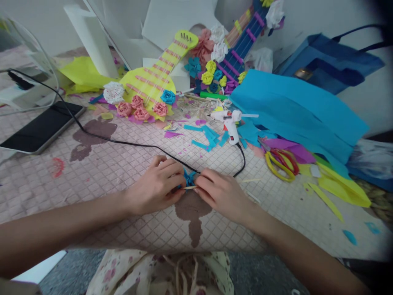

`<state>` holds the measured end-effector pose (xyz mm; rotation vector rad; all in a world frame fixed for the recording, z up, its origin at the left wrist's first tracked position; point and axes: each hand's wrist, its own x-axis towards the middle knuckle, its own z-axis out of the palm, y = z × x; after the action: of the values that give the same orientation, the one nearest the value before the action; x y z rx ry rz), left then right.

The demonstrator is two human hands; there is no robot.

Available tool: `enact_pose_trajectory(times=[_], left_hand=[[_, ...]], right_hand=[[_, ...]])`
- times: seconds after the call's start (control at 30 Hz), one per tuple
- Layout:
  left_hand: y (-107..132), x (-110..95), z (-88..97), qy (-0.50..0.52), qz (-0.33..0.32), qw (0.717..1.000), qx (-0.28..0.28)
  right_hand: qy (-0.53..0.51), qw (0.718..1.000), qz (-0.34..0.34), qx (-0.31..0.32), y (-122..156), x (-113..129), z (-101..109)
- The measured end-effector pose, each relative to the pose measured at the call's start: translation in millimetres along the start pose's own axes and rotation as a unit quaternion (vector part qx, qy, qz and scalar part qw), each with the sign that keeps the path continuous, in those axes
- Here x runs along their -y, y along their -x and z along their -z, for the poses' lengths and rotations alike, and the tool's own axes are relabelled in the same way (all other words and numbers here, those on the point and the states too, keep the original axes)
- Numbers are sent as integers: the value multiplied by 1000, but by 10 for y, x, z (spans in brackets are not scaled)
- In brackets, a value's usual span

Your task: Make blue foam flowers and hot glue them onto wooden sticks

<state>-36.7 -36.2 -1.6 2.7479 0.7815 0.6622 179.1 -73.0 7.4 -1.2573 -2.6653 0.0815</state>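
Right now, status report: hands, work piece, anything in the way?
Left hand, right hand: both closed in at blue paper. Thin pale stick spans between them. Black cord close behind; glue gun farther off.

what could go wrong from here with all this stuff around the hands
The black cord passes just beyond the left hand and right hand; a hand could snag it and perhaps drag the glue gun.

The glue gun lies among paper scraps; if hot, its nozzle might stick to or mark them.

The small blue paper piece is pinched between fingertips, so a hard grip could crease or tear it.
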Motion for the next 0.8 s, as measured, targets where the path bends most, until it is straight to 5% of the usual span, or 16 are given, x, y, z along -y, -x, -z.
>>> enact_pose_trajectory(times=[0.8], left_hand=[[-2,-13,26,74,51,996,5]], right_hand=[[-28,999,18,-19,-60,112,-95]])
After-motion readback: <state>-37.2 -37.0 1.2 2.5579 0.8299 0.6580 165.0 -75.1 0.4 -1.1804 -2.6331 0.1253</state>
